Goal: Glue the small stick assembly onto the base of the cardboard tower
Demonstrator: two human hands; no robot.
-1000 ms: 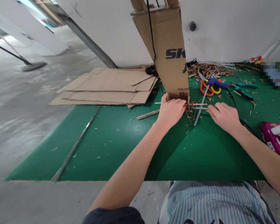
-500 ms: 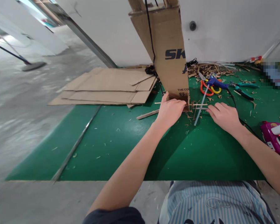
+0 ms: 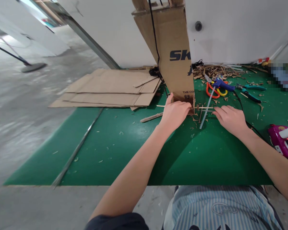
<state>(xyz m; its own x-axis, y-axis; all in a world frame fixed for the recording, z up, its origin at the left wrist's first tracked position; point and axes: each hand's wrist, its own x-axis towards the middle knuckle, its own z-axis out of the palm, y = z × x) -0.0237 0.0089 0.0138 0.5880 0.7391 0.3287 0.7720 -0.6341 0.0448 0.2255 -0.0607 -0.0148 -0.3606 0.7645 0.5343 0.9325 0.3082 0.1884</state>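
Head view, what's moving?

Barely anything since a moment ago! Left hand (image 3: 174,114) has its fingers together, pressed on the foot of the upright cardboard column (image 3: 180,100); right hand (image 3: 229,120) sits with fingers slightly apart, tips just beside thin wooden sticks (image 3: 205,108).

Room around them?

Plenty: green mat (image 3: 110,153) runs open to the near edge; glue gun (image 3: 222,85), orange-handled scissors (image 3: 210,91) and flat cardboard sheets (image 3: 105,92) lie beyond.

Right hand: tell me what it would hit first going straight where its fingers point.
The right hand would probably meet the thin wooden sticks or the clear glue stick they cross; depth is unclear from this view.
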